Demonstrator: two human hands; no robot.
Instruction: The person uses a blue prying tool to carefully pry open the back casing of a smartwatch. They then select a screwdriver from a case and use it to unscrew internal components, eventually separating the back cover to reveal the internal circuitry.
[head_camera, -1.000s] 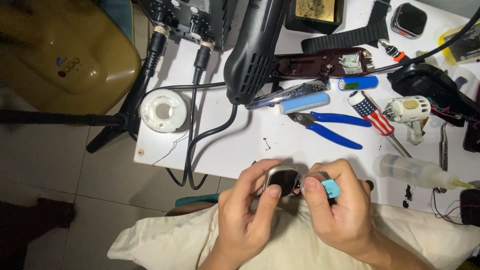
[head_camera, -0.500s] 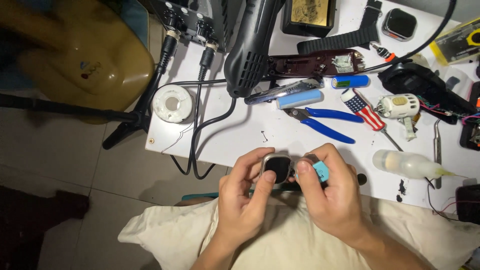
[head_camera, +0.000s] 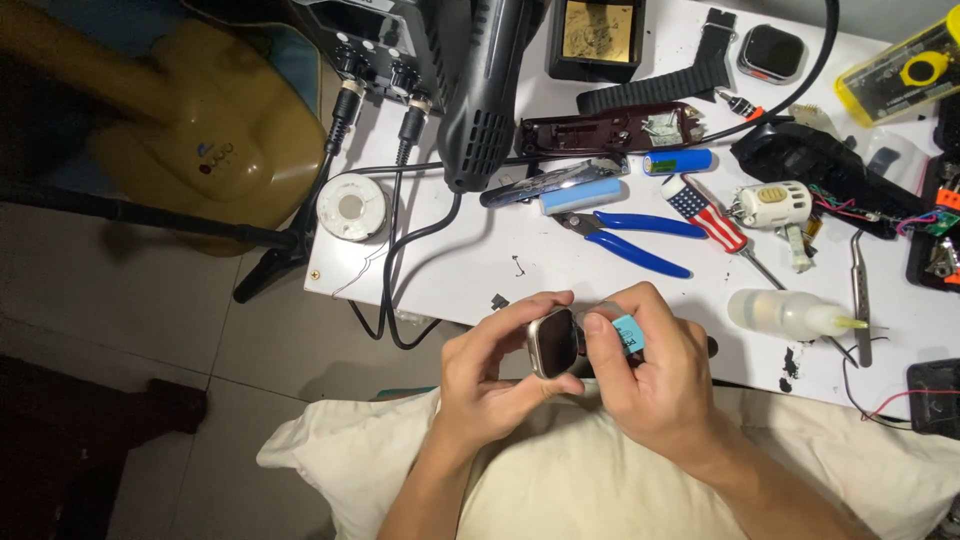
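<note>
My left hand (head_camera: 488, 378) grips a small smartwatch body (head_camera: 553, 342) with a metal rim and dark screen, thumb and fingers around its edges. My right hand (head_camera: 652, 375) presses against the watch's right side and pinches a small light-blue piece (head_camera: 627, 334) between thumb and forefinger. Both hands hover over the near edge of the white table (head_camera: 480, 270), above a cream cushion (head_camera: 560, 480) on my lap.
On the table lie blue-handled pliers (head_camera: 630, 235), a flag-patterned screwdriver (head_camera: 712, 220), a white squeeze bottle (head_camera: 785, 312), tweezers (head_camera: 860, 295), a solder spool (head_camera: 351, 208), a black hot-air gun (head_camera: 490, 95), blue cells (head_camera: 678, 162) and another watch (head_camera: 772, 52). A yellow stool (head_camera: 200, 140) stands left.
The view has shifted slightly. Both hands have turned the watch so its metal edge and screen face up more, and stay close together at the table's near edge.
</note>
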